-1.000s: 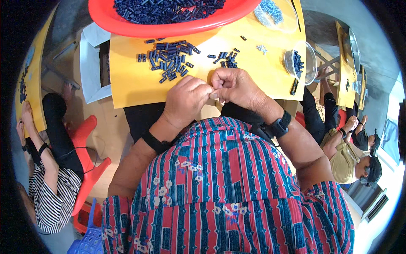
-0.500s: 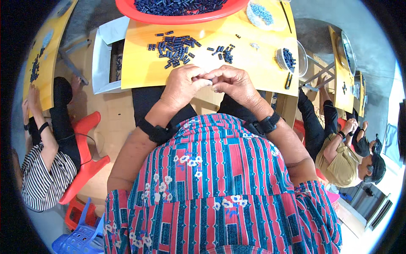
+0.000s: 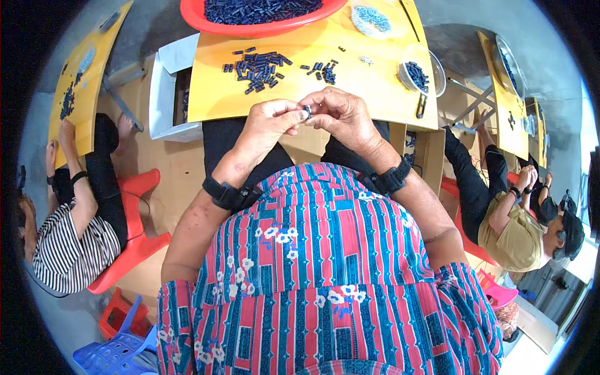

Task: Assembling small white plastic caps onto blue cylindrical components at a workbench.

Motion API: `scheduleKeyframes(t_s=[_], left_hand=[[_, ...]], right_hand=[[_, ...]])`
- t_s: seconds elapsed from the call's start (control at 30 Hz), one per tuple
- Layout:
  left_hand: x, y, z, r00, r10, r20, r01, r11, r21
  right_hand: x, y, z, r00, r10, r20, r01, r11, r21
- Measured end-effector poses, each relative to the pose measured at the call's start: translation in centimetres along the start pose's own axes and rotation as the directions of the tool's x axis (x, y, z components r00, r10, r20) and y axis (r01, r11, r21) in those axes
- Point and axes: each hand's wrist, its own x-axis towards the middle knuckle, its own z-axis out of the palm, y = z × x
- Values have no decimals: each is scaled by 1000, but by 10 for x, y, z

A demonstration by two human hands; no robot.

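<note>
Just off the near edge of the yellow table, my two hands meet fingertip to fingertip. Between them is a small dark blue, tube-like piece, partly covered by the fingers. My left hand pinches it with thumb and forefinger, and my right hand grips it from the other side. Beyond the hands lies a large heap of similar dark pieces. A smaller heap sits to its right.
At the far edge stands a red basin full of dark pieces. Clear tubs stand on the right, one with light blue bits, another with dark pieces. A black tool lies nearby. An open white box stands left. People sit at both sides.
The small dark piece now shows between my fingertips, where the fingers covered it before. My right fingers have lifted and spread slightly. The whole view has shifted a little.
</note>
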Motion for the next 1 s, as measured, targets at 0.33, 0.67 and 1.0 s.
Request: scheduleKeyframes(t_s=[0.33, 0.67, 1.0], left_hand=[[-29, -12, -30, 949, 256, -186, -108, 815, 570], [-38, -25, -40, 958, 281, -67, -170, 736, 655], [-43, -22, -35, 977, 200, -78, -103, 756, 646]], right_hand=[[-2, -8, -97, 833, -108, -543, -47, 964, -263], [-11, 13, -156, 771, -187, -609, -336, 693, -638], [28, 7, -37, 942, -152, -299, -102, 719, -687]])
